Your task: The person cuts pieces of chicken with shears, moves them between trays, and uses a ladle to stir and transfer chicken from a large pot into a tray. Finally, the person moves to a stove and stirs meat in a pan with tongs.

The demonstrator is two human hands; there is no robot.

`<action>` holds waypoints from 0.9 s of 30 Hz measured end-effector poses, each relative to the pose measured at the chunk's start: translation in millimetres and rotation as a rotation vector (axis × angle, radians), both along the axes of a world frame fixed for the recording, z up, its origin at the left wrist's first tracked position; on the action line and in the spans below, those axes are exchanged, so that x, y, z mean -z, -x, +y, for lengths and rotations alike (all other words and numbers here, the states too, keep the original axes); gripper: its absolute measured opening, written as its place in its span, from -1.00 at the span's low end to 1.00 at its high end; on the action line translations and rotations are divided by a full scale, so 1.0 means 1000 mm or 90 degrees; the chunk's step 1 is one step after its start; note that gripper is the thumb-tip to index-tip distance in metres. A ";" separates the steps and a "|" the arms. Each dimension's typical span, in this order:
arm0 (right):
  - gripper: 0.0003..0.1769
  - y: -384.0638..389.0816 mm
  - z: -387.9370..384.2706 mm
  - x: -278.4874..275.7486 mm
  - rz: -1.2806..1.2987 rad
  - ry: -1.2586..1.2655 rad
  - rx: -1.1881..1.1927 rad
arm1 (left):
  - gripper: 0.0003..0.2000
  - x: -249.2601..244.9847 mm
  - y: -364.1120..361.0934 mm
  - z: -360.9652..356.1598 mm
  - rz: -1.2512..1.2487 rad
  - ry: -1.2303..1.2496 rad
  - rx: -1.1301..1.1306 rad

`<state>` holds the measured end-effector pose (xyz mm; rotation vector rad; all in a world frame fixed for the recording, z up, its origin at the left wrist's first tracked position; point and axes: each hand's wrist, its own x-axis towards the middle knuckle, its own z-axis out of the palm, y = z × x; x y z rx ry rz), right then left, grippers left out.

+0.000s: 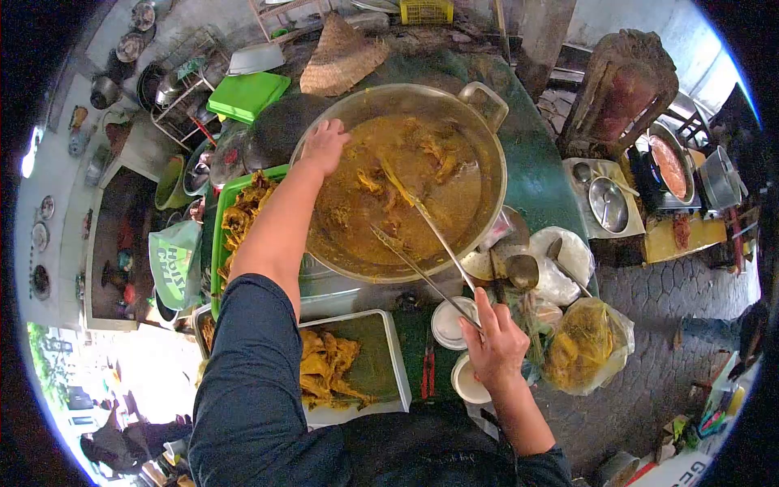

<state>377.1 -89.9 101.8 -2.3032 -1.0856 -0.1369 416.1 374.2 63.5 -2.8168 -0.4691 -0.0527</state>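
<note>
A large metal pot holds brown-yellow broth with pieces of meat in it. My left hand is at the pot's upper left rim, its fingers bent over the edge; what they grip, if anything, is hard to make out. In my right hand, at the lower right of the pot, are metal tongs, their two arms spread apart. One arm's tip reaches over the middle of the broth near a piece of meat, the other lies further left and lower.
Below the pot stands a white-rimmed tray with cooked poultry. A green tray of browned pieces is at left. Right of the tongs are white tubs, ladles and a plastic bag of yellow food.
</note>
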 end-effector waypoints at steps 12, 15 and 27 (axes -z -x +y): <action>-0.42 0.002 0.000 -0.001 0.023 -0.011 -0.018 | -0.79 0.003 -0.012 -0.008 0.025 0.038 0.009; -0.42 0.003 0.000 -0.002 0.033 -0.012 -0.020 | -0.79 0.006 -0.016 -0.007 0.028 0.017 0.034; -0.41 0.003 0.003 0.001 0.034 -0.013 -0.012 | -0.87 0.010 0.002 0.051 -0.148 0.030 -0.023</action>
